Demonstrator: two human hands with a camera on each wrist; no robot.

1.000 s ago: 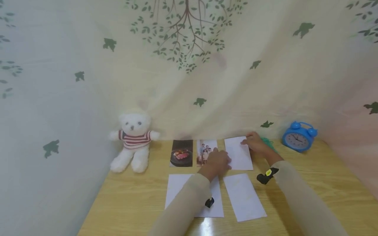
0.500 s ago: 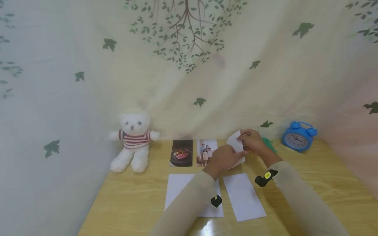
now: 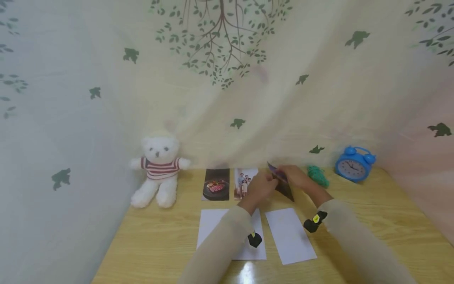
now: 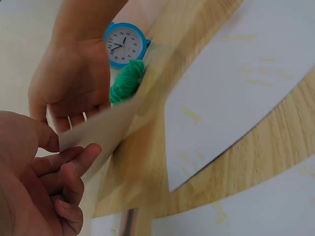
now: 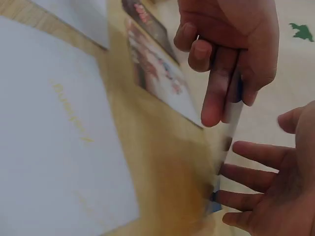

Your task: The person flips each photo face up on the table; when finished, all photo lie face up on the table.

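Observation:
A photo print (image 3: 283, 187) with a dark picture side stands tilted above the table. My left hand (image 3: 261, 186) pinches its edge between thumb and fingers, and the left wrist view shows the print's pale back (image 4: 106, 130). Against the print's other side lie the straight fingers of my right hand (image 5: 266, 187), with the thumb apart from it. In the head view the right hand (image 3: 296, 176) partly covers the print. Left of it lie a family photo (image 3: 243, 182), partly behind the left hand, and a photo of a meat dish (image 3: 216, 185).
Two white sheets, a wide one (image 3: 213, 221) under the left forearm and a narrower one (image 3: 291, 236), lie at the front. A green yarn bundle (image 3: 318, 176) and a blue alarm clock (image 3: 353, 165) stand at the back right. A white teddy bear (image 3: 161, 171) sits left.
The print lay white side up, was lifted at its edges, and now shows its dark picture side. The right hand's fingers have let go their pinch; the left hand still holds the print.

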